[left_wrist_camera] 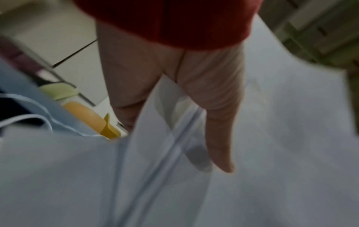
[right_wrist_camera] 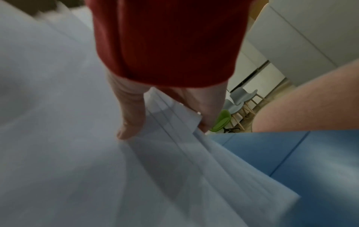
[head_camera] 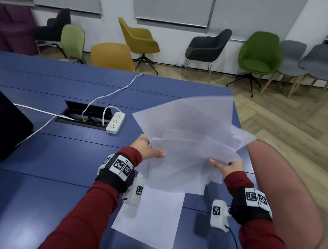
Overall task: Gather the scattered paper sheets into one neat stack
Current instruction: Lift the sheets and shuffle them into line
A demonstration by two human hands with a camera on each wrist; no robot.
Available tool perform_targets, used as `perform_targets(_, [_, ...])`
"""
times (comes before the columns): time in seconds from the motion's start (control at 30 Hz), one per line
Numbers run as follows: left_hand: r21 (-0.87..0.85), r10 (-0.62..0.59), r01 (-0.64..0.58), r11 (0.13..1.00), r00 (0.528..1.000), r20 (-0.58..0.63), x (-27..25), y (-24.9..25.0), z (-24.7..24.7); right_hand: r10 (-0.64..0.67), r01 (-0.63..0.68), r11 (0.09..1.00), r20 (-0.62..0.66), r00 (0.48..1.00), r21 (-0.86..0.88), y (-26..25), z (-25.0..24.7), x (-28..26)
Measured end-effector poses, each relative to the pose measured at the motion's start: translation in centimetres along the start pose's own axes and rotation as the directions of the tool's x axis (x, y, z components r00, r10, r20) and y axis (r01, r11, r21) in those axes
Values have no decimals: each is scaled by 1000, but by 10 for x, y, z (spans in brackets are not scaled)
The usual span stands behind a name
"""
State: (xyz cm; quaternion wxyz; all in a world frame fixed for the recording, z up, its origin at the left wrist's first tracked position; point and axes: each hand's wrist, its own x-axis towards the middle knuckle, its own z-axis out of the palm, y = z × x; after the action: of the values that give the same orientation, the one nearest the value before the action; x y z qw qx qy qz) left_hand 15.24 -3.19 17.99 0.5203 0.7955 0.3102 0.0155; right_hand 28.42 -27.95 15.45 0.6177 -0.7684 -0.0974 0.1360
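- Head view: left hand and right hand both grasping a fanned, uneven bundle of paper sheets, raised above the blue table, thumbs on top.
- Only there: one loose sheet flat on the table below the bundle, between the wrists; white power strip further back beside a cable hatch; pink chair back to the right.
- Left wrist view: thumb pressed on the top sheet, fingers tucked beneath, bundle pinched at its edge; heavy blur.
- Right wrist view: same pinch mirrored, thumb above, fingers under; staggered sheet edges plainly layered, not aligned; table surface beyond.
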Motion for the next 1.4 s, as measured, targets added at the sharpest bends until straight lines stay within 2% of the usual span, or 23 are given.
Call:
perform_targets(0.1, [-14,-2,2,1000,1000,-1,-2,-6,5,10,-9,1000,-10,1000,16,1,2,-3])
perform_targets(0.2, [-88,-32,18,996,985,-169,9,-10,8,-31,32,998,-25,999,56,-8,3,-5])
perform_targets(0.3, [-129,-27,-6,992,967,-255,23,-17,7,-80,78,994,18,997,76,-13,1,-7])
perform_targets(0.4, [-146,-51,12,989,961,-273,10,-8,7,-2,-1,999,64,998,42,-5,3,-13])
perform_targets(0.5, [-172,-96,43,984,946,-309,6,-9,10,66,-67,997,12,998,44,-5,7,-18])
perform_targets(0.6, [-172,-102,52,984,949,-298,10,-8,10,57,-51,996,-76,995,79,-17,11,-18])
perform_targets(0.77, [-98,-66,42,994,967,-247,23,-7,12,73,-68,995,-75,994,73,-43,15,-22])
perform_targets(0.83, [-82,-79,60,995,963,-257,18,-1,11,30,-24,997,-69,997,79,-59,19,-32])
perform_targets(0.9, [-85,-85,64,994,955,-286,18,-2,11,-56,63,994,-84,995,84,-52,17,-25])
perform_targets(1.03, [-122,-98,62,991,944,-315,19,-7,13,-154,156,984,-36,987,84,-43,16,-12])
perform_targets(1.17, [-206,-71,5,978,946,-315,19,-9,12,-138,143,982,-49,989,125,-37,19,-5])
perform_targets(1.27, [-221,-54,-20,975,945,-322,33,-32,14,-143,155,975,-82,986,160,-33,19,-5])
perform_targets(1.4, [-236,-14,-61,970,953,-303,7,-11,6,-154,165,967,-70,986,192,-33,16,-7])
